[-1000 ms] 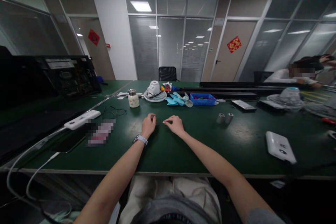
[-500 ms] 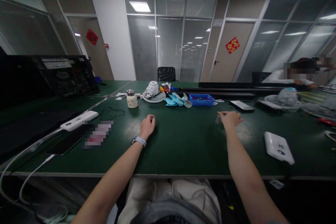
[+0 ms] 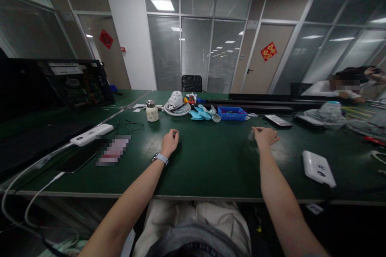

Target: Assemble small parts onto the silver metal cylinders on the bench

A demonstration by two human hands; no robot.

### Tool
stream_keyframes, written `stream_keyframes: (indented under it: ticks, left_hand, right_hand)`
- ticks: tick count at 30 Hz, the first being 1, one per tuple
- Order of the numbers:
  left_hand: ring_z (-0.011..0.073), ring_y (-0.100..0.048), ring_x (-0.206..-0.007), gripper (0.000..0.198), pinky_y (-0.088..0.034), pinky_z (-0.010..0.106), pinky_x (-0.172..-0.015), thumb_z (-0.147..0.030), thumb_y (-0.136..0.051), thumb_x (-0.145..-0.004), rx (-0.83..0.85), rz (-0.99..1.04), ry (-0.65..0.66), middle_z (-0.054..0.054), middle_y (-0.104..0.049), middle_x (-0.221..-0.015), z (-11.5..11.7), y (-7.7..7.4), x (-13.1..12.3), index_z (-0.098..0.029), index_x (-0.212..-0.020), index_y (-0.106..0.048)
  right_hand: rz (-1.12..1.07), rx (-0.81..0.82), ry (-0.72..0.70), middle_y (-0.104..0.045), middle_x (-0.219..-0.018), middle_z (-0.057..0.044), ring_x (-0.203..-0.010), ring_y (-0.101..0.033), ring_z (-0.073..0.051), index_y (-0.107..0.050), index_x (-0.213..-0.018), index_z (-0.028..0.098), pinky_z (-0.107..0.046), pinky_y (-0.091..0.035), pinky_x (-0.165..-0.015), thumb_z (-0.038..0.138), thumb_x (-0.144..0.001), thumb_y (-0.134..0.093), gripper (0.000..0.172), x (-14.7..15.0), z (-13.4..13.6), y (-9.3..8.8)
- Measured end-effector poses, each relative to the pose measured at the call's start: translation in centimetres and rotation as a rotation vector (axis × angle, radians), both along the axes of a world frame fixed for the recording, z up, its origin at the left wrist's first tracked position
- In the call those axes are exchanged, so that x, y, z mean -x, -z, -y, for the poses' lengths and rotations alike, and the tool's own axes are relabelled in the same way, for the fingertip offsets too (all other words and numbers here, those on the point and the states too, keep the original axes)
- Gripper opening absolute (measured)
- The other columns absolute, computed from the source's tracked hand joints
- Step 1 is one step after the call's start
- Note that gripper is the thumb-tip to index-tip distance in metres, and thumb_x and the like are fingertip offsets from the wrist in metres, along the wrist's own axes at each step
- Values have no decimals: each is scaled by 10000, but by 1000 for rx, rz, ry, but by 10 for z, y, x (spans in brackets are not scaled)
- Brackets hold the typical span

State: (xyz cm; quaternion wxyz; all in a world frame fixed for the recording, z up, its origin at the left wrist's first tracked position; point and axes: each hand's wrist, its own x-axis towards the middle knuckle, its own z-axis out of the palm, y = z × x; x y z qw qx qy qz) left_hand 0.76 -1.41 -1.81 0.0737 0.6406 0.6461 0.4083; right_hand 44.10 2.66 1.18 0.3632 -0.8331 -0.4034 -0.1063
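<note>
My right hand (image 3: pixel 265 136) pinches a small grey cylinder (image 3: pixel 251 135), metallic in look, between thumb and fingertips, over the right part of the green table (image 3: pixel 208 168). Its exact kind is too small to tell. On the left, my left hand (image 3: pixel 170 142) is closed, fingers curled, close above the tabletop. A small dark spot shows at its fingertips, but I cannot make out what it is. Beyond the left hand stands a cream bottle (image 3: pixel 152 114) with a metal lid. Past the right hand lies a flat, light-topped device (image 3: pixel 278 121).
At the back are a white fan part (image 3: pixel 177 108), light-blue fan blades (image 3: pixel 201 113) and a blue tray (image 3: pixel 232 115) with small items. A white device (image 3: pixel 319 168) lies right, a phone (image 3: pixel 80 160) and power strip (image 3: pixel 92 134) left. A person (image 3: pixel 328 84) sits far right.
The view has shifted slightly. Both hands stay nearly where they were, the right one still pinching the small grey cylinder.
</note>
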Motion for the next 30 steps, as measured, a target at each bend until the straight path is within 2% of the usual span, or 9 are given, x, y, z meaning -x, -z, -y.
stream_keyframes:
  ticks: [5,9,15,18,21,24,26,28,30]
  left_hand:
    - [189,-637,-759,255,-435,277,-681,-340,-438,-897,-11,9,8,73,-696,-837,-1,2,1,-196,-1038,-594]
    - [184,-641,-755,256,-434,269,-671,-336,-436,-898,-6,12,8,71,-698,-840,-2,3,0,-196,-1045,-590]
    - [184,-644,-767,258,-440,267,-672,-340,-433,-897,9,14,16,75,-700,-851,-1,2,0,-195,-1042,-589]
    - [184,-644,-770,257,-443,269,-680,-337,-435,-895,9,18,18,74,-700,-848,-1,1,0,-194,-1043,-588]
    - [181,-644,-766,258,-442,268,-679,-340,-436,-895,10,16,9,70,-700,-846,0,1,0,-196,-1045,-589]
    - [184,-644,-753,256,-441,272,-669,-339,-438,-893,14,10,10,68,-699,-830,0,0,-1,-198,-1043,-592]
    - [187,-646,-750,254,-443,276,-667,-337,-441,-891,15,12,14,68,-699,-822,0,0,-1,-199,-1041,-593]
    - [188,-648,-753,253,-448,277,-674,-335,-446,-889,17,16,14,67,-701,-821,0,1,0,-199,-1045,-593]
    - [185,-649,-753,253,-452,277,-686,-331,-450,-888,17,20,11,66,-702,-820,0,1,0,-199,-1049,-593]
  right_hand:
    - [0,-61,-9,-621,-948,-138,-957,-457,-298,-743,-936,230,-466,-297,-841,434,-824,-555,300,0,3,0]
    - [-30,-6,-31,-651,-935,-130,-951,-477,-295,-743,-951,248,-463,-314,-844,442,-816,-577,289,0,3,-1]
    - [12,77,15,-582,-1099,-167,-1096,-419,-340,-746,-933,232,-526,-299,-901,498,-795,-594,336,5,6,-4]
    - [-9,0,45,-523,-1216,-161,-1158,-408,-349,-701,-1067,260,-543,-311,-926,515,-789,-595,392,1,13,-9]
    - [-110,-7,47,-535,-1238,-146,-1155,-466,-329,-597,-1231,302,-519,-350,-933,404,-788,-625,456,-14,16,-12]
    - [-216,67,-54,-589,-1193,-154,-1086,-544,-310,-533,-1302,247,-463,-403,-916,294,-705,-703,623,-34,10,-5]
    - [-274,52,-111,-619,-1158,-163,-1047,-576,-296,-529,-1299,175,-418,-435,-897,266,-646,-739,692,-43,3,4]
    - [-318,-12,-137,-654,-1088,-165,-980,-612,-280,-576,-1225,125,-384,-470,-850,268,-623,-747,641,-48,-5,16]
    - [-334,-77,-144,-687,-984,-156,-868,-645,-261,-639,-1098,109,-359,-504,-760,268,-620,-742,515,-48,-11,25]
